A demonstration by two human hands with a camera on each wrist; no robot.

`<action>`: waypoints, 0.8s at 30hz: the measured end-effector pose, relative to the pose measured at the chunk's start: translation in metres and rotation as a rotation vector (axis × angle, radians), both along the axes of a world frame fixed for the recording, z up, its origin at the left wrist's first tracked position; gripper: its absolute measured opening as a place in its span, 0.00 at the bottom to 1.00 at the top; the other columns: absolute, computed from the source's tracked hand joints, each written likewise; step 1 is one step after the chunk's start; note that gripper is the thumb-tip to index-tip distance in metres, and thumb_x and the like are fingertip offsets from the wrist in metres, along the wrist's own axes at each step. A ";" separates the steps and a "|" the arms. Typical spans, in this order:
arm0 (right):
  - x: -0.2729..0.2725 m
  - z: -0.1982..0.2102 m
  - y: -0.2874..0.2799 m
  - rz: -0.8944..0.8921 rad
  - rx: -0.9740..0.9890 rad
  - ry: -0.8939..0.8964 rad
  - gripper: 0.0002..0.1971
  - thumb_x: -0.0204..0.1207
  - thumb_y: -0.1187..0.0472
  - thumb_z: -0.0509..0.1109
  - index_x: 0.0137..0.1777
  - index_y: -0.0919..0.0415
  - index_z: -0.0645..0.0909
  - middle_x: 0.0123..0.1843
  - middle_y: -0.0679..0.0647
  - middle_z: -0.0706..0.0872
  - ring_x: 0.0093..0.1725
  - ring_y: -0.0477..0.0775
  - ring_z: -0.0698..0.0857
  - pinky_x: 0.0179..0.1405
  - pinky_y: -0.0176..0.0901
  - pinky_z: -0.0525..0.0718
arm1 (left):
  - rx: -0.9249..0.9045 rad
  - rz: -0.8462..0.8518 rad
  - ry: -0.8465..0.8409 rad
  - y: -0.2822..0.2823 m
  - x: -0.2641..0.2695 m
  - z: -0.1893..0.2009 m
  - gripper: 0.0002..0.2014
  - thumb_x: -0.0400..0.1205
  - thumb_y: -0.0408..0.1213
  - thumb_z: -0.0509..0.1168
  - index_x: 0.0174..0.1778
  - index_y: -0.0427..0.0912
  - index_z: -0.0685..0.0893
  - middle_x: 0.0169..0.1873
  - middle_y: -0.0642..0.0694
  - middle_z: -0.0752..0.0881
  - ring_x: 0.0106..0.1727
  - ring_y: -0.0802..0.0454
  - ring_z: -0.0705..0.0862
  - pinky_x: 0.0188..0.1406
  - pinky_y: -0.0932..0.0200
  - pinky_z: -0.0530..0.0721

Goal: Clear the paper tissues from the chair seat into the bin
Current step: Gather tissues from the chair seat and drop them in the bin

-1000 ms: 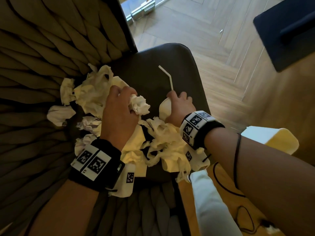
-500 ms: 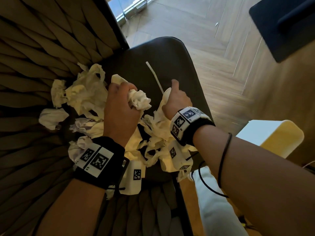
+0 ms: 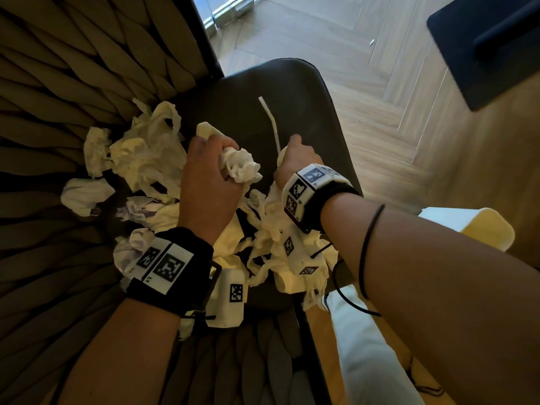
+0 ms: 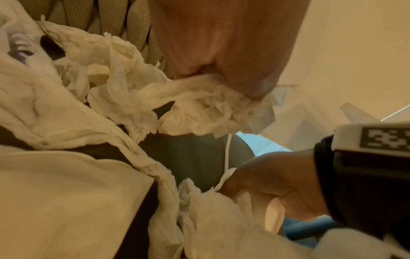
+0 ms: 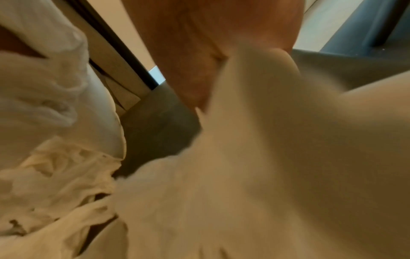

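Crumpled white paper tissues (image 3: 146, 159) lie heaped on the dark chair seat (image 3: 263, 92). My left hand (image 3: 210, 176) is curled round a wad of tissue (image 3: 241, 166); the left wrist view shows that tissue wad (image 4: 210, 112) bunched under the fingers. My right hand (image 3: 295, 159) grips a bunch of tissues (image 3: 271, 229) trailing under the wrist, blurred tissue (image 5: 266, 140) filling the right wrist view. A white bent straw (image 3: 270, 121) lies on the seat just beyond the right hand. The bin (image 3: 467, 232), white and yellow, shows partly behind my right forearm.
A woven, padded chair back (image 3: 73, 83) curves round the left side. Herringbone wood floor (image 3: 380, 83) lies to the right, with a dark blue piece of furniture (image 3: 491, 45) at the top right. A white trouser leg (image 3: 365, 346) and a black cable (image 3: 344, 299) are below my right arm.
The right hand has closed more tightly on its tissues and drawn slightly back from the straw. The left hand keeps its wad, barely moved.
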State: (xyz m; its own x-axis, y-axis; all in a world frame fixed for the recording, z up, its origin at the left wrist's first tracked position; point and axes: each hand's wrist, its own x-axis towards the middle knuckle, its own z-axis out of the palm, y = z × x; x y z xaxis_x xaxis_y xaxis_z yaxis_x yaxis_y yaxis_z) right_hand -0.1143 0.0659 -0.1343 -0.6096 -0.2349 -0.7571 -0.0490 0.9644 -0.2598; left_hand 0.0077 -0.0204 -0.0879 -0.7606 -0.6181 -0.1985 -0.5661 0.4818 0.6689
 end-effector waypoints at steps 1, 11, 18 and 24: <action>0.000 0.001 0.001 -0.009 -0.002 -0.007 0.23 0.72 0.61 0.74 0.65 0.59 0.70 0.58 0.60 0.83 0.53 0.61 0.83 0.42 0.50 0.78 | 0.010 0.001 0.010 0.000 0.001 0.001 0.16 0.73 0.40 0.74 0.53 0.41 0.79 0.53 0.41 0.77 0.45 0.59 0.72 0.43 0.82 0.69; -0.002 0.028 0.041 -0.277 -0.254 -0.133 0.19 0.70 0.58 0.77 0.59 0.55 0.77 0.51 0.51 0.79 0.50 0.51 0.78 0.46 0.45 0.79 | -0.014 -0.018 0.047 0.002 0.002 0.030 0.21 0.69 0.43 0.76 0.53 0.41 0.78 0.52 0.40 0.79 0.46 0.59 0.73 0.43 0.80 0.69; -0.017 0.070 0.102 -0.623 -0.539 -0.122 0.17 0.68 0.57 0.79 0.50 0.52 0.74 0.48 0.52 0.83 0.48 0.52 0.84 0.48 0.53 0.88 | -0.065 -0.072 0.112 0.033 -0.023 0.063 0.16 0.72 0.36 0.73 0.54 0.39 0.79 0.53 0.39 0.79 0.49 0.59 0.74 0.46 0.83 0.69; -0.030 0.075 0.188 -0.919 -0.719 -0.133 0.15 0.70 0.57 0.77 0.53 0.58 0.79 0.50 0.57 0.86 0.48 0.57 0.87 0.38 0.50 0.87 | -0.030 -0.277 0.124 0.095 -0.060 0.083 0.17 0.73 0.41 0.69 0.55 0.36 0.80 0.51 0.43 0.78 0.45 0.61 0.75 0.49 0.84 0.70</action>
